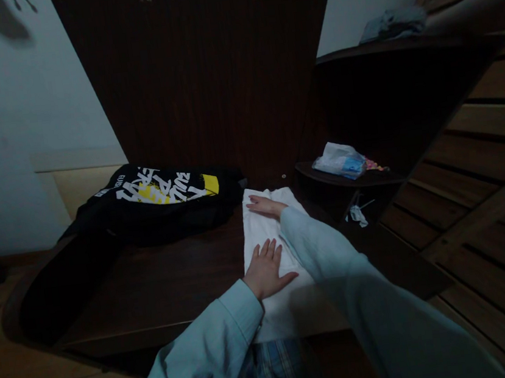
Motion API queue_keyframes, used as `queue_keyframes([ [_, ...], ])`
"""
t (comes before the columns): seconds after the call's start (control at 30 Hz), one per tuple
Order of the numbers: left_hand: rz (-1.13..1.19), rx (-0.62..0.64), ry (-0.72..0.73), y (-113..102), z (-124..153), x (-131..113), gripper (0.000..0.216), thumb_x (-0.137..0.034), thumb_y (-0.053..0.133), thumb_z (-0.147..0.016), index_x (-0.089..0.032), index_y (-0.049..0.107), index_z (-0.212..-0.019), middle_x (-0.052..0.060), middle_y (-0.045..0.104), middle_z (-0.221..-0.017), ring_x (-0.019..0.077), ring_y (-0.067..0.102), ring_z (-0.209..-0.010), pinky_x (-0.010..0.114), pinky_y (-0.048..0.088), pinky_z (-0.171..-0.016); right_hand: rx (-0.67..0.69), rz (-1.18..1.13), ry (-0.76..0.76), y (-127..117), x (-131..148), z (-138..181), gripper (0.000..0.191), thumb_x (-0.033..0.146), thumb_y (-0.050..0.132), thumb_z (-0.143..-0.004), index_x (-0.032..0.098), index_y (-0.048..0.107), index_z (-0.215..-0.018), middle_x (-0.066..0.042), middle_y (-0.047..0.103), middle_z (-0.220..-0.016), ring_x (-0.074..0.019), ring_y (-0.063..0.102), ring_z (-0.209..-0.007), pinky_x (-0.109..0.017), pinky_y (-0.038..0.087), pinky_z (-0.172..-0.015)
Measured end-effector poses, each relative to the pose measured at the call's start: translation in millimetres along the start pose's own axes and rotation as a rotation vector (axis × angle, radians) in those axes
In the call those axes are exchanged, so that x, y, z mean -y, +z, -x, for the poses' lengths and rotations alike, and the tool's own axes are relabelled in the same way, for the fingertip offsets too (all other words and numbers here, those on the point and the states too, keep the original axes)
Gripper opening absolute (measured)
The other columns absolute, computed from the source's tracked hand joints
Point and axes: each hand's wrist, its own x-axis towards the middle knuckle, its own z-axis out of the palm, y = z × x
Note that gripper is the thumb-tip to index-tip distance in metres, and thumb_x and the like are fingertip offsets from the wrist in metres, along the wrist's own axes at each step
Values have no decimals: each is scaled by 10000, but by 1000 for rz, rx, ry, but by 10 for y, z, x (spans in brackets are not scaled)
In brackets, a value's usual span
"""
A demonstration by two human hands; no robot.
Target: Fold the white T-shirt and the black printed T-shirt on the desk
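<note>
Presently in hand: smoothing, it seems, of the white folded rectangular cloth [258,232], lying on the right part of the dark brown wooden table [167,285]
Left hand [266,268]: open flat, fingers spread, palm on the cloth's middle, gripping nothing
Right hand [267,205]: open flat too, resting on the cloth's far end, holding nothing
Next move calls for: I judge, even pressure so the layers do not slide
Around: black garment with white and yellow lettering [157,200] just left of the cloth; clear plastic bag [340,160] on the dark rounded shelf [353,181] at right
In the way: only that garment, close to the far corner

A dark wooden table [163,286] bears a white cloth [258,232] and black shirt [157,204]
</note>
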Motion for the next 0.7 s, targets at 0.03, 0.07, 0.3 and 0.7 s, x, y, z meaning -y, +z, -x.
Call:
queue_keyframes([
  [0.03,2,4,3,-4,-1,9,752,-626,250,-803,-74,328,-1308,200,292,-1397,308,210,-1308,491,208,-1027,-10,-13,21,-75,-91,22,418,336,398,-868,107,462,-1211,-102,554,-1191,-164,542,-1017,-228,415,-822],
  [0.07,4,5,6,-8,-2,15,747,-625,256,-803,-79,332,-1307,198,294,-1397,305,210,-1309,493,212,-1024,-24,-5,58,-150,-189,60,396,328,367,-877,121,475,-1197,-93,578,-1156,-155,562,-979,-228,425,-792],
  [0.3,7,4,21,-45,-8,26,747,-608,290,-805,-51,344,-1301,215,290,-1391,303,208,-1310,494,202,-1028,115,275,302,-354,-590,536,466,509,497,-745,110,642,-936,-158,642,-1005,-254,602,-892,-276,440,-661],
  [0.7,-31,15,32,-93,-20,62,715,-602,272,-815,-78,356,-1295,193,322,-1384,276,242,-1303,469,213,-1030,-54,290,303,-75,-496,522,451,380,249,-891,142,617,-997,-151,630,-1025,-243,576,-964,-300,410,-749],
])
